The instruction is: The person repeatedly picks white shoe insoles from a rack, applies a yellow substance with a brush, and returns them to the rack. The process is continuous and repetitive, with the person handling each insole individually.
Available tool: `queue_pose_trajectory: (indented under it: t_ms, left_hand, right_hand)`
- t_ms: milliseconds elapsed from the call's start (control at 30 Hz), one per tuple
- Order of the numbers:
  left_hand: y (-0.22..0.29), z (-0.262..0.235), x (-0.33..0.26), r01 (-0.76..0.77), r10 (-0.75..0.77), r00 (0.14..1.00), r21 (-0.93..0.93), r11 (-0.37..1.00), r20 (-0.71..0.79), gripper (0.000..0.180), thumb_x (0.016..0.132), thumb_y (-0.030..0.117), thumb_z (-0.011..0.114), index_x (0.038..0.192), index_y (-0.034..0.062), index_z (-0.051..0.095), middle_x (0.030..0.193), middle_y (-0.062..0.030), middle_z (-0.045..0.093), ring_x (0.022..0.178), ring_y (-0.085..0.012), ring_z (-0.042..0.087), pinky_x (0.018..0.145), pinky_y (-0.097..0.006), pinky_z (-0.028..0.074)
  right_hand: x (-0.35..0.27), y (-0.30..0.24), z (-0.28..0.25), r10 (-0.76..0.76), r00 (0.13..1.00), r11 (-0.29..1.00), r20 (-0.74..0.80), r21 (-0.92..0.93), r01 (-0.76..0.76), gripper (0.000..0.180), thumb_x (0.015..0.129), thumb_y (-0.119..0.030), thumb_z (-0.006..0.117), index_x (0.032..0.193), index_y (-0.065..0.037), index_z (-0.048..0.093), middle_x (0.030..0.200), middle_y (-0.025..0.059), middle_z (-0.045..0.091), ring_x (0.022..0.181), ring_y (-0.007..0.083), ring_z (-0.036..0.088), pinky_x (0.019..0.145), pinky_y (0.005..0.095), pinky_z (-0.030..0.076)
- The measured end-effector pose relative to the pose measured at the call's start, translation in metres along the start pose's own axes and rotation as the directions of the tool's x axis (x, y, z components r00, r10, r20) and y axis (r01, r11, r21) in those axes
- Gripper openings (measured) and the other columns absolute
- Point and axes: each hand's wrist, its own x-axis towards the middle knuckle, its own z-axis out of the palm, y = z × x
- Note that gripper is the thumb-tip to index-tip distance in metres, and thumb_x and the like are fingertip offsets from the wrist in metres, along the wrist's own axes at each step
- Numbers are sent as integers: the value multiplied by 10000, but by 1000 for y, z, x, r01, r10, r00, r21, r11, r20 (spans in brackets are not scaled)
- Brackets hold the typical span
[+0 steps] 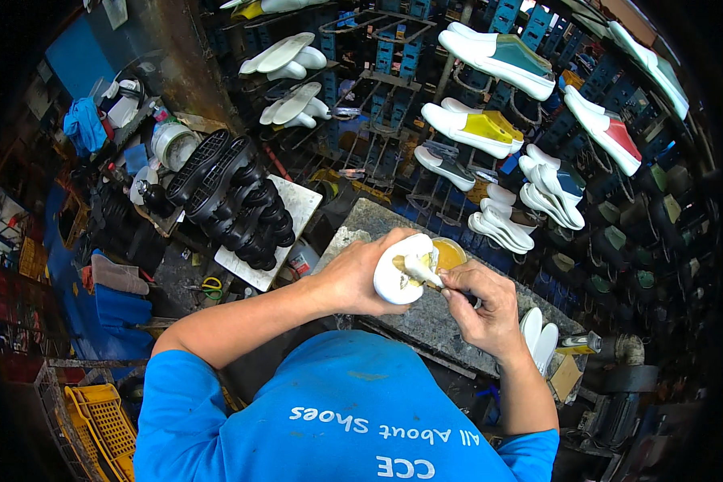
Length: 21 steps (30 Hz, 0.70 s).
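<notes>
My left hand point(360, 273) grips a white shoe point(400, 273) by its side, holding it up over a grey stone slab point(426, 317). My right hand point(478, 301) pinches a small glue brush point(422, 270) whose tip rests on the shoe's heel end. Just behind the shoe sits a round pot of yellow glue point(450, 254). Both forearms come up from my blue shirt at the bottom of the view.
A stack of black rubber soles point(237, 197) lies on a white board to the left. Racks ahead hold white shoes with teal, yellow and red uppers point(498, 56). Two white soles point(538, 337) and a small bottle point(578, 344) lie at right. A yellow crate point(104, 430) stands lower left.
</notes>
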Motion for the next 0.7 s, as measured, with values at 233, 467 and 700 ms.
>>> queue_pose_trajectory:
  t_ms: [233, 467, 700]
  left_hand:
    - [-1, 7, 0, 204, -197, 975, -65, 977, 105, 809, 794, 277, 986, 1490, 65, 632, 1319, -109, 821, 1207, -253, 808, 1106, -392, 627]
    - [-4, 13, 15, 216, -193, 963, -108, 970, 186, 580, 814, 255, 954, 1330, 68, 767, 1257, -96, 832, 1161, -226, 795, 1075, -396, 624]
    - [-31, -1, 18, 156, -105, 980, -321, 934, 170, 600, 830, 244, 955, 1360, 52, 749, 1265, -95, 832, 1181, -198, 778, 1060, -400, 618]
  right_hand:
    - [19, 1, -31, -186, 965, 967, 185, -141, 213, 260, 801, 38, 822, 1054, -14, 802, 1044, 137, 803, 912, 332, 816, 796, 419, 661]
    - [39, 38, -33, -21, 993, 999, 119, -47, 27, 225, 849, 19, 782, 1069, -27, 801, 1041, 136, 803, 908, 332, 808, 789, 415, 660]
    - [50, 11, -15, 335, 932, 942, 140, -54, -331, 184, 942, -7, 763, 1115, -29, 821, 1034, 157, 813, 901, 283, 805, 775, 391, 639]
